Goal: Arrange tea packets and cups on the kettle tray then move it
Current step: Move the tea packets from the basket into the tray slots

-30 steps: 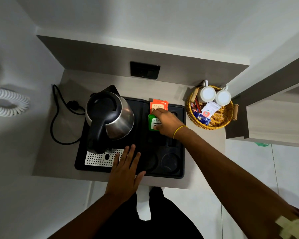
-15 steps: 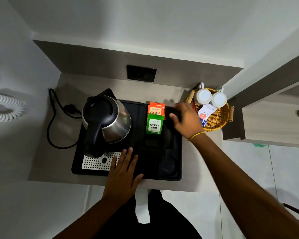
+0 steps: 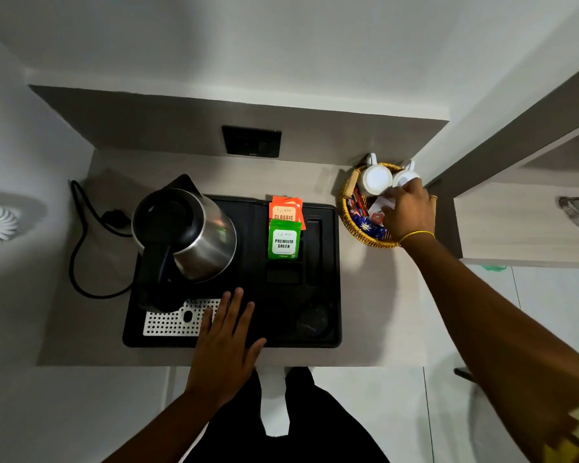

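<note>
A black kettle tray (image 3: pixel 328 262) lies on the grey counter with a steel kettle (image 3: pixel 194 235) on its left side. Orange "Classic" tea packets (image 3: pixel 284 212) and a green "Premium Green" packet (image 3: pixel 283 240) sit in the tray's upper middle slot. To the right, a wicker basket (image 3: pixel 351 225) holds two white cups (image 3: pixel 376 180) upside down and several small sachets (image 3: pixel 365 225). My right hand (image 3: pixel 408 215) is inside the basket, fingers curled at the right cup (image 3: pixel 404 177) and a white sachet; its grip is hidden. My left hand (image 3: pixel 226 342) lies flat, fingers spread, on the tray's front edge.
The kettle's black cord (image 3: pixel 81 255) loops on the counter left of the tray. A dark wall socket (image 3: pixel 251 141) is on the back panel. A cabinet with a metal handle (image 3: pixel 577 212) stands right of the basket. A white perforated grille (image 3: pixel 171 324) fills the tray's front left.
My right hand has left the tea packets on the tray and moved right into the basket by the cups. My left hand has stayed on the tray's front edge.
</note>
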